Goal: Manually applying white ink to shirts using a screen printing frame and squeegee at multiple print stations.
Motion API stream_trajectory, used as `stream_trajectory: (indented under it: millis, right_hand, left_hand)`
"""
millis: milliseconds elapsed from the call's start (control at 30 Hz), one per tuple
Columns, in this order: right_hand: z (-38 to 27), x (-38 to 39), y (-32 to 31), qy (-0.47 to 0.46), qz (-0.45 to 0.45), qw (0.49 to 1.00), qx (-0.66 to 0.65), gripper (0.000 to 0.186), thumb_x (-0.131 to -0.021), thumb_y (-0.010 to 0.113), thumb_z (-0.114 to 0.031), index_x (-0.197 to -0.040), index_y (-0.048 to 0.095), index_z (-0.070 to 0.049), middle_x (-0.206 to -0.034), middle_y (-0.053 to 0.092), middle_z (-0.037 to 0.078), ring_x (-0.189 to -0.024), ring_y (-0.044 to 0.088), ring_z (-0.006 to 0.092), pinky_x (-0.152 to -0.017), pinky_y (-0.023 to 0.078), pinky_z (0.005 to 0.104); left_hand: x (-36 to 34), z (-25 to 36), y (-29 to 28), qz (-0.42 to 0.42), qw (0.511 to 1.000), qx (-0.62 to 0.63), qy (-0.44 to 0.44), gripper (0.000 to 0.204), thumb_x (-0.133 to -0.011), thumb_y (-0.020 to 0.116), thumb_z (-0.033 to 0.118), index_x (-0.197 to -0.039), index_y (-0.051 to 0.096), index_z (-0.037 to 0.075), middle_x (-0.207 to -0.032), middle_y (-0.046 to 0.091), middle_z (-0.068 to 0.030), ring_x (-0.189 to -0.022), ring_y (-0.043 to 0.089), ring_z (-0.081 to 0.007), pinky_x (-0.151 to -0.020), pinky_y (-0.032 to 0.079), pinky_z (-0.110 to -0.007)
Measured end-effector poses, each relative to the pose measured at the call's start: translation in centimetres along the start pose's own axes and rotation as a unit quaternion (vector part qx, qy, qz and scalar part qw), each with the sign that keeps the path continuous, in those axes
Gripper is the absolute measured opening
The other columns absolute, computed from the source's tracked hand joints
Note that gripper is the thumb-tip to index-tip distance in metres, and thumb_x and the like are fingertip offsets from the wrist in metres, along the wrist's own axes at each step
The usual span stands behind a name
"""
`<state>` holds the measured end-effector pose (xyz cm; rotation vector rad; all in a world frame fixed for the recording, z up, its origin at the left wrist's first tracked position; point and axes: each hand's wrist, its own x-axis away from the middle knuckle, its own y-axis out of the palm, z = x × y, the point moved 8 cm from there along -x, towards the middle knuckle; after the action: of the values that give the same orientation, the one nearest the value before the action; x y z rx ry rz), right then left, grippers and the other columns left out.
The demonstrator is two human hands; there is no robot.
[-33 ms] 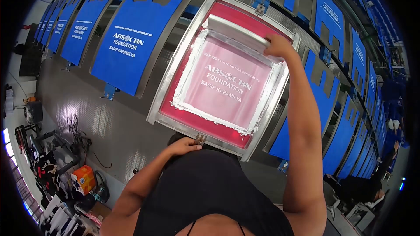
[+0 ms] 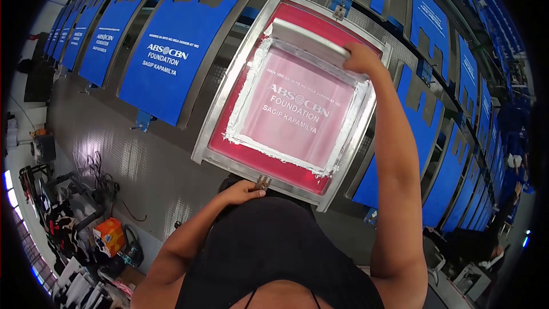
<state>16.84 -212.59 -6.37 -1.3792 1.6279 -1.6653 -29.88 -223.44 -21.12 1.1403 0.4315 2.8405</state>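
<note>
A metal-framed printing screen with red mesh lies in front of me, tilted in view. Rough white ink borders its pale pink print window, where white lettering and a round emblem show. Across the far end of that window rests a long silver squeegee. My right hand is closed round the squeegee's right end, arm stretched forward. At the frame's near edge, close to my body, my left hand is closed at a small metal bracket, thumb against it; its other fingers are partly hidden.
Blue handled bags with white print lie on flat boards in rows, one board left of the screen and another behind my right forearm. A metal hinge clamp sits at the screen's far edge. An orange box stands among clutter lower left.
</note>
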Motion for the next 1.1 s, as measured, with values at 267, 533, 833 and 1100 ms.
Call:
stream_trajectory:
  millis: [267, 533, 833, 1100]
  right_hand:
    - [0.7, 2.5, -0.4, 0.059, 0.087, 0.994, -0.015, 0.055, -0.061, 0.053, -0.008, -0.115, 0.062, -0.006, -0.105, 0.064, 0.022, -0.101, 0.06, 0.0365, -0.091, 0.046, 0.0402]
    - [-15.3, 21.3, 7.2, 0.072, 0.059, 0.994, -0.049, 0.04, -0.067, 0.057, -0.003, -0.105, 0.065, -0.011, -0.093, 0.064, 0.011, -0.09, 0.059, 0.0306, -0.079, 0.048, 0.0416]
    - [-17.1, 26.8, 10.9, 0.059, 0.137, 0.986, -0.079, 0.041, -0.062, 0.063, -0.004, -0.103, 0.061, -0.007, -0.092, 0.062, 0.01, -0.09, 0.057, 0.0292, -0.08, 0.044, 0.0419]
    - [-4.3, 28.5, 12.8, 0.131, 0.189, 0.925, -0.302, 0.038, -0.064, 0.082, -0.03, -0.09, 0.067, -0.007, -0.087, 0.065, 0.008, -0.091, 0.061, 0.0258, -0.097, 0.035, 0.0475]
  left_hand:
    - [1.9, 6.0, 1.6, -0.05, 0.993, -0.094, 0.057, 0.041, -0.095, 0.051, 0.04, -0.075, 0.062, 0.006, -0.06, 0.049, 0.0033, -0.059, 0.045, -0.0063, -0.056, 0.038, -0.024]
    - [2.1, 5.8, 0.7, -0.035, 0.994, -0.085, 0.052, 0.043, -0.095, 0.05, 0.039, -0.07, 0.059, 0.006, -0.059, 0.049, 0.0031, -0.056, 0.043, -0.007, -0.054, 0.037, -0.024]
    - [0.4, 3.1, -0.7, 0.074, 0.968, -0.235, -0.055, 0.05, -0.092, 0.05, 0.047, -0.067, 0.061, 0.006, -0.054, 0.051, -0.0014, -0.053, 0.049, -0.012, -0.052, 0.039, -0.027]
    - [1.2, 2.9, -1.0, 0.157, 0.973, -0.169, -0.007, 0.051, -0.09, 0.05, 0.051, -0.077, 0.066, 0.004, -0.065, 0.061, -0.0109, -0.062, 0.059, -0.0215, -0.061, 0.047, -0.036]
